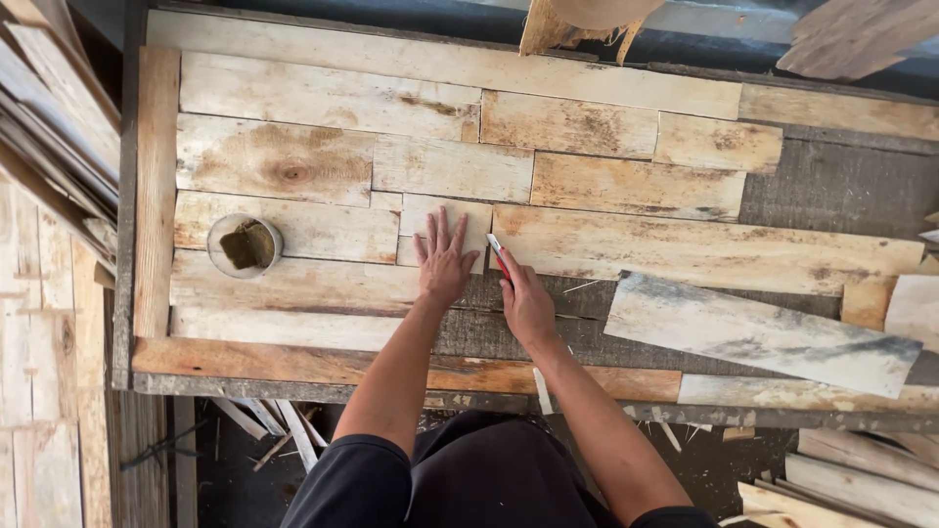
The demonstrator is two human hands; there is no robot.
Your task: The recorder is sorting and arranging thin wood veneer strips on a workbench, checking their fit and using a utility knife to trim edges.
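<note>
Short board [445,233]: pale offcut, lying flat among the fitted boards on the bench [841,186]. It serves as the landmark for every entry below.

Left hand [443,262]: laid palm down on the short board, fingers spread and flat. The grip is fully open and closes on nothing; the spread looks meant to pin the piece so it cannot slide.

Right hand [525,301]: just right of the short board, grip closed around a pencil.

Pencil [498,252]: red with a pale end, slanting up and left so the tip meets the right end of the short board, where that end butts a long board [704,249]. Held low and close, as one holds a marker against an edge.

Long board: runs rightward from the short board, flat and pale with dark streaks.

Round tin [245,245]: well left of the short board, standing on the boards, a greenish-brown lump inside. It stays in reach but off the working spot.

Loose grey plank [763,332]: right of and below the short board, lying askew across a bare dark strip of bench.

Orange strip [155,196]: far left of the short board, upright along the frame edge.

Stacked planks [49,117]: beyond the orange strip, off the bench.
</note>
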